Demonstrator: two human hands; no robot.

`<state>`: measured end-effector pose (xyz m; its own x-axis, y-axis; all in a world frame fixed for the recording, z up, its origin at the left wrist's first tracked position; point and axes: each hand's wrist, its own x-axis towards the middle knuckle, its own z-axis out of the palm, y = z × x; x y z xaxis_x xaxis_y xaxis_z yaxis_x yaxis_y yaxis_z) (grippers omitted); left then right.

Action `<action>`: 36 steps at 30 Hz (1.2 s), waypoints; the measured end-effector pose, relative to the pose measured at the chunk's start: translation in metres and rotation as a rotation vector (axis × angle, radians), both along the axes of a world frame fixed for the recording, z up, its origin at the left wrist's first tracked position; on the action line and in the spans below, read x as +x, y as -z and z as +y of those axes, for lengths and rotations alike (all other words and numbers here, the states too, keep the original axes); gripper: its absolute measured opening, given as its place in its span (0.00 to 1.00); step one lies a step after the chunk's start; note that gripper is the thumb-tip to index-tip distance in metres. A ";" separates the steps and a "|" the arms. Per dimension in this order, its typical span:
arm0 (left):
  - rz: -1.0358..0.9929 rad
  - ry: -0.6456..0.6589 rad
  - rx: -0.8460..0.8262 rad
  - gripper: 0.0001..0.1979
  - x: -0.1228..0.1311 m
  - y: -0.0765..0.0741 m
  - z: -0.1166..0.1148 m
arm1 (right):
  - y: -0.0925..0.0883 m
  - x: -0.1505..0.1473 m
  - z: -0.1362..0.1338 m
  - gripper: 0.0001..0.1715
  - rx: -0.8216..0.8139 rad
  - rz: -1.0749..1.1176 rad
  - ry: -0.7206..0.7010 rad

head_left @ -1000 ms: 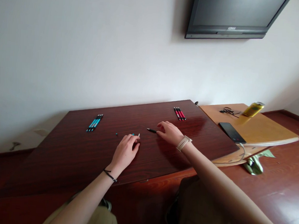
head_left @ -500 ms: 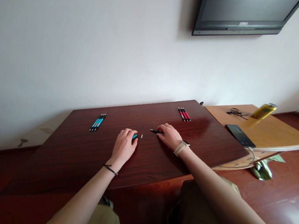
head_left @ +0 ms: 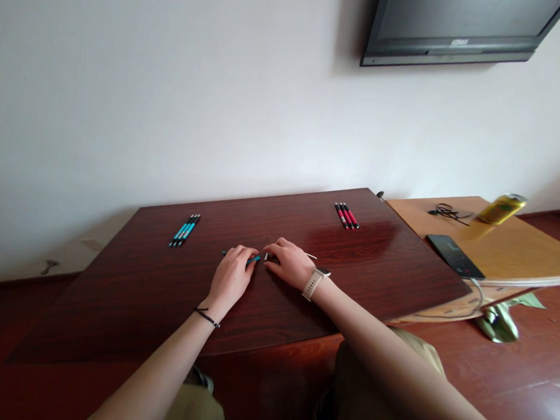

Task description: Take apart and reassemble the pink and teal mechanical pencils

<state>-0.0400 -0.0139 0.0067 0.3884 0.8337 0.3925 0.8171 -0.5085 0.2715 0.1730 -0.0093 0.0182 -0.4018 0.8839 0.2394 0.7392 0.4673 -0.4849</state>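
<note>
My left hand rests on the dark wooden table, its fingers closed around a blue pen barrel whose end sticks out past the thumb. Close to its right is my right hand, thumb and fingers closing on a small white piece on the tabletop. Behind the right hand a thin white stick, like a pen refill, pokes out; the rest of it is hidden under the hand. Several blue pens lie side by side at the left, and several pink-red pens at the back right.
The dark table stands against a white wall. To the right, a lighter wooden table holds a phone with a cable, a coiled black cord and a yellow can. A television hangs above.
My right hand has moved left to the small white piece, and the black pen part it held is now out of sight. My left hand stays about where it was with the blue barrel.
</note>
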 end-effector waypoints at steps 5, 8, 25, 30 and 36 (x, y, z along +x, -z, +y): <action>-0.027 -0.002 -0.023 0.09 0.002 -0.005 -0.002 | -0.001 -0.010 0.007 0.07 -0.008 -0.020 0.007; -0.047 -0.008 -0.036 0.10 0.003 -0.007 -0.004 | -0.001 -0.008 0.009 0.09 -0.016 -0.014 0.004; -0.035 0.018 -0.083 0.09 -0.021 -0.008 -0.007 | 0.009 0.008 0.002 0.15 -0.013 0.250 0.033; -0.121 0.031 -0.087 0.09 -0.018 -0.005 -0.007 | 0.009 0.009 0.002 0.18 -0.042 0.390 -0.024; -0.208 0.081 -0.049 0.10 -0.015 -0.006 -0.006 | 0.012 0.009 0.003 0.19 -0.021 0.513 -0.096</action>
